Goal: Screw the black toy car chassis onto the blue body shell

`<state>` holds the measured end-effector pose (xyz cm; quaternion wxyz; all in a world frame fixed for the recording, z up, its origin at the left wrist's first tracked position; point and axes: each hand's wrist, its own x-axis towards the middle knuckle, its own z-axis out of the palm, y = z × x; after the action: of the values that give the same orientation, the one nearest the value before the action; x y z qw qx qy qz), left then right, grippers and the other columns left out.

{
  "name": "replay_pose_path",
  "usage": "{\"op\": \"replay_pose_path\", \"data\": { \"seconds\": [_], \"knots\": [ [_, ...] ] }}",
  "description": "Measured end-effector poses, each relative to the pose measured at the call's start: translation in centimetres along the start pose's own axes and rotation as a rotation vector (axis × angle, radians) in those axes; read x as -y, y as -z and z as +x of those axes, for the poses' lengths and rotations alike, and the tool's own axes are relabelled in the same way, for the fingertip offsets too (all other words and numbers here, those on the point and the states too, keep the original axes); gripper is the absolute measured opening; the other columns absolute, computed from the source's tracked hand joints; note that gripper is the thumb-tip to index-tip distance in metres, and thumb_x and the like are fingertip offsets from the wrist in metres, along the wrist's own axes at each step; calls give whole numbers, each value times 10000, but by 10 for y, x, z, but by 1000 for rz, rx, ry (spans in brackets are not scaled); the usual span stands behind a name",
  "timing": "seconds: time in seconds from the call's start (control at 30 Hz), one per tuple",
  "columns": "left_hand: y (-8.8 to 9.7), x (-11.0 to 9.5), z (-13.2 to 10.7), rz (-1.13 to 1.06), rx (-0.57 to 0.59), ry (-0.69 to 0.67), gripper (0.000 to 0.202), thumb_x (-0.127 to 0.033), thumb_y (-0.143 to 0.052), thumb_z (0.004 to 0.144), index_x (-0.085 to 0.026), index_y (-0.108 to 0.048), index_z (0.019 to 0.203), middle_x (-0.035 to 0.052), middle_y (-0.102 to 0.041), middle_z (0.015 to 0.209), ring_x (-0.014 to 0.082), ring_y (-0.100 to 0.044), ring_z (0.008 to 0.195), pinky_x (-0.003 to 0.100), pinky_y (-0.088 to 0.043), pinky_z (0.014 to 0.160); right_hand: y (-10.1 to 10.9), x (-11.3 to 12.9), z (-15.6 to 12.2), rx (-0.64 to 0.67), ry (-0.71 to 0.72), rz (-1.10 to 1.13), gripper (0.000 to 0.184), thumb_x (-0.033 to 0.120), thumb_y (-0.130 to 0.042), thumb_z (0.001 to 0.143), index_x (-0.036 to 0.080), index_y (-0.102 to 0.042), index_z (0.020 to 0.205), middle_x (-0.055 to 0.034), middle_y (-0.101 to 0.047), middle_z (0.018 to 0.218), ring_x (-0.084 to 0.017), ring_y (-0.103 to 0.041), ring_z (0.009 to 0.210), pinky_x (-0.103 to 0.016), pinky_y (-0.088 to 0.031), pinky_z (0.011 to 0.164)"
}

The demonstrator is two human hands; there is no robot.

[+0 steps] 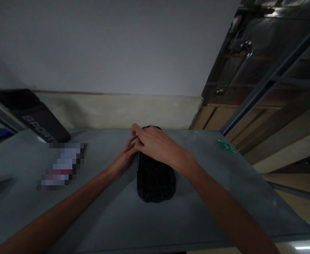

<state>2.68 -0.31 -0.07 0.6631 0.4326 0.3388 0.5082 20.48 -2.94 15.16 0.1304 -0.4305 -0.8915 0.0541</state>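
Observation:
A black oblong object, shaped like a toy car, lies lengthwise on the grey table with its rounded end towards me. My left hand rests on the table at its far left side, fingers bent and pressed together against its edge. Across its far part lies my right hand, palm down with curled fingers that meet the left fingertips. A speck of red shows between the right thumb and fingers; what they pinch is too hidden to name. The right hand covers much of the object's far half.
On the left of the grey table stands a dark box marked SPORT, leaning back. Beside it lies a blurred-out flat item. A small green wrapper is near the right edge. Behind are a wall and a metal door handle.

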Motion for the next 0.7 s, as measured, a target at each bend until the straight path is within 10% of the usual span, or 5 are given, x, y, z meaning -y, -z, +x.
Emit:
{"op": "replay_pose_path", "data": {
  "seconds": [0.7],
  "knots": [
    [-3, 1, 0, -19, -16, -18, 583, -323, -927, 845, -247, -727, 1387, 63, -867, 1234, 378, -704, 1382, 450, -455, 1212, 7, 9, -1, -3, -23, -29, 257, 253, -555, 1138, 168, -687, 1341, -139, -848, 1136, -259, -764, 998, -367, -477, 855]
  ]
}}
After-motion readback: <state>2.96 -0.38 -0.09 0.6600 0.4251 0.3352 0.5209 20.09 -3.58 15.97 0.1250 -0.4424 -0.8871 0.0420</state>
